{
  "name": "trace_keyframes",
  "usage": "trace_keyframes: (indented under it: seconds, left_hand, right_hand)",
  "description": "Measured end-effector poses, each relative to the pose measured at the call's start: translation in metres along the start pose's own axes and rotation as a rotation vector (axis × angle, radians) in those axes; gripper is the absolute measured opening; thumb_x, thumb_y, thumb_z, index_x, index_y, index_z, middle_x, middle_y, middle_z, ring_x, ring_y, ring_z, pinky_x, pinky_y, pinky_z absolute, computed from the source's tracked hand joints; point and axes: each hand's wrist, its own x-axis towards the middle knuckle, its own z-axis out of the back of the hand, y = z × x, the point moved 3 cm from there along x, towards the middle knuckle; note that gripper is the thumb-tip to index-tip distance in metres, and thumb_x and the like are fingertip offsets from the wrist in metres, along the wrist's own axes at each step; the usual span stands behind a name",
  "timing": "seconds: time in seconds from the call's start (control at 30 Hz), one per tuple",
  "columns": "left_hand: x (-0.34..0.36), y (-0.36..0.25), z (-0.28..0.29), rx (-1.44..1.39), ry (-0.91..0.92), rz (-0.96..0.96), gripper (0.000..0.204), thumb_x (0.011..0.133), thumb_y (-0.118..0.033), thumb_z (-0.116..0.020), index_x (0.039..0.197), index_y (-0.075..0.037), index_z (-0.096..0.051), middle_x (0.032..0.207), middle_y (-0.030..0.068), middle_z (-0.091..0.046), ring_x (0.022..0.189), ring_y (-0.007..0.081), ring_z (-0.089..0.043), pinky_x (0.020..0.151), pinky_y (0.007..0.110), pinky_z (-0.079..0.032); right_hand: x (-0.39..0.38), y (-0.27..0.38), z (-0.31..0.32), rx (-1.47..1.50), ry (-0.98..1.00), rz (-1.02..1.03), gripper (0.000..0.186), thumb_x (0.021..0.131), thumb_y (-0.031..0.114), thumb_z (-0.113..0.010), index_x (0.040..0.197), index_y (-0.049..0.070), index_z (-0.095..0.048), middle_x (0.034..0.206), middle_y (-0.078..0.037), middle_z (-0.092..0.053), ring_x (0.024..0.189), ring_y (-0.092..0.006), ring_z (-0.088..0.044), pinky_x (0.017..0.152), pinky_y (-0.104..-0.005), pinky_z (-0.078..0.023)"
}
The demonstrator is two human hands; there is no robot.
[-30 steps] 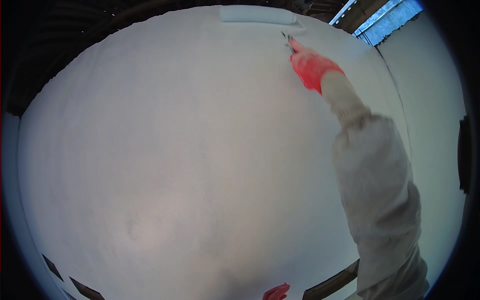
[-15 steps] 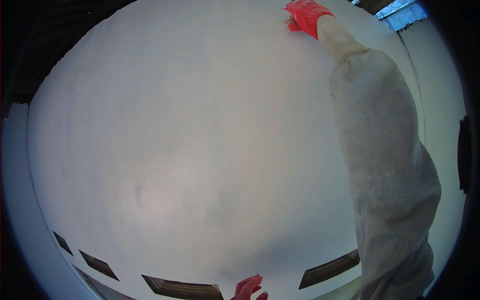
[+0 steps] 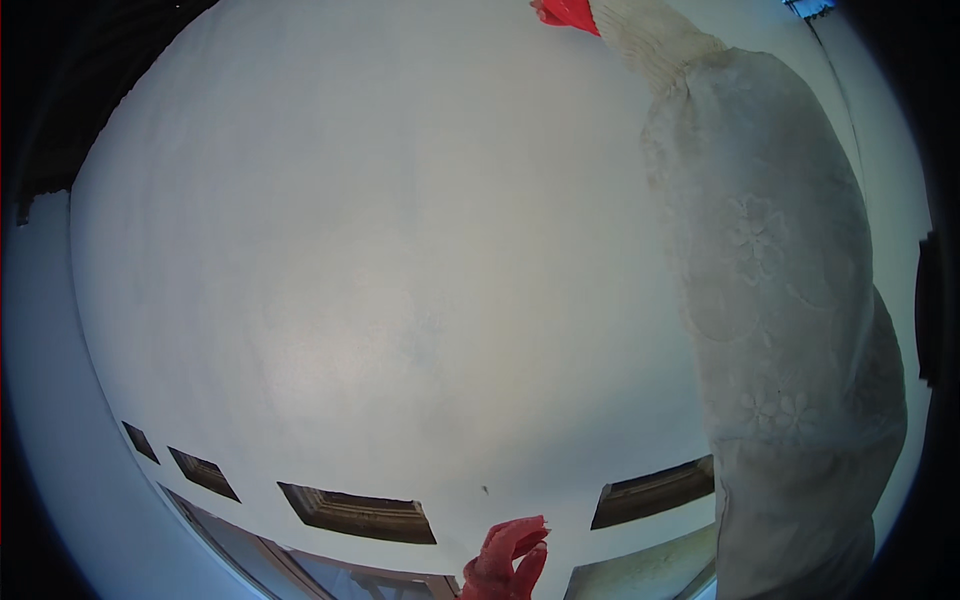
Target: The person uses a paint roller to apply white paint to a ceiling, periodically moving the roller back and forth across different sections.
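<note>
My right arm, in a pale grey sleeve with flower stitching, reaches up along the right side to the top edge. There my right hand [image 3: 567,14], in a red glove, is largely cut off, and whatever it may hold is hidden. Before me spreads a broad whitish wall [image 3: 400,250] with faint smudges and uneven sheen. Low in the middle, my left hand [image 3: 505,560] wears a red glove too. Its fingers bend toward the thumb with a gap between, and nothing shows in it. A small dark speck [image 3: 485,490] marks the wall just above this hand.
Dark rectangular recesses with brown inner edges, one [image 3: 355,512] left of my left hand and another [image 3: 655,492] to its right, line the lower wall. Framed window panes [image 3: 350,578] lie beneath. Side walls meet this one at left and right. A dark roof area [image 3: 100,60] shows upper left.
The view has shifted downward, bringing more of the windows in. My right hand has slid up and left, mostly past the top edge. More of my left hand shows.
</note>
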Motion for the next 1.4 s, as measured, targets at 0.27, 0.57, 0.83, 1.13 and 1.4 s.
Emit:
trace_keyframes:
  seconds: [0.27, 0.57, 0.83, 1.13, 1.4]
  left_hand:
    - [0.012, -0.006, 0.023, 0.350, 0.211, 0.098, 0.032, 0.089, -0.007, -0.059, 0.120, -0.004, -0.053, 0.114, 0.0140, -0.060, 0.098, 0.0244, -0.064, 0.081, 0.032, -0.054]
    - [-0.040, 0.033, 0.047, 0.153, 0.423, 0.263, 0.023, 0.092, -0.009, -0.057, 0.115, -0.006, -0.057, 0.106, 0.0115, -0.063, 0.092, 0.0199, -0.065, 0.079, 0.029, -0.052]
    - [-0.059, 0.028, 0.053, 0.115, 0.656, 0.322, 0.024, 0.093, -0.016, -0.057, 0.115, -0.007, -0.059, 0.109, 0.0118, -0.063, 0.096, 0.0233, -0.064, 0.082, 0.031, -0.051]
    - [-0.056, 0.028, 0.041, -0.004, 0.672, 0.386, 0.024, 0.094, -0.017, -0.056, 0.115, -0.005, -0.058, 0.107, 0.0127, -0.063, 0.098, 0.0220, -0.064, 0.083, 0.031, -0.051]
    - [-0.102, 0.073, 0.035, 0.041, 0.686, 0.463, 0.037, 0.094, -0.017, -0.056, 0.127, -0.004, -0.047, 0.120, 0.0163, -0.055, 0.105, 0.0246, -0.061, 0.087, 0.032, -0.050]
  right_hand:
    - [-0.049, 0.004, -0.026, 0.013, -0.017, 0.045, 0.046, 0.093, 0.021, -0.049, 0.136, 0.007, -0.038, 0.088, -0.021, -0.061, 0.077, -0.0402, -0.058, 0.070, -0.0440, -0.047]
    - [-0.243, -0.023, -0.040, 0.012, -0.086, 0.051, 0.049, 0.093, 0.022, -0.050, 0.137, 0.006, -0.036, 0.085, -0.021, -0.061, 0.074, -0.0422, -0.058, 0.067, -0.0464, -0.047]
    - [-0.591, 0.000, -0.011, 0.131, 0.278, -0.525, 0.068, 0.084, -0.003, -0.052, 0.144, -0.001, -0.021, 0.115, -0.028, -0.057, 0.077, -0.0335, -0.067, 0.069, -0.0348, -0.053]
    - [-0.454, 0.005, -0.048, 0.286, 0.134, -0.460, 0.059, 0.088, 0.000, -0.052, 0.142, 0.002, -0.027, 0.096, -0.023, -0.062, 0.069, -0.0337, -0.062, 0.061, -0.0343, -0.049]
    - [-0.686, 0.027, -0.012, 0.115, 0.445, -0.741, 0.065, 0.082, -0.001, -0.052, 0.142, -0.001, -0.027, 0.106, -0.029, -0.059, 0.087, -0.0420, -0.064, 0.071, -0.0414, -0.052]
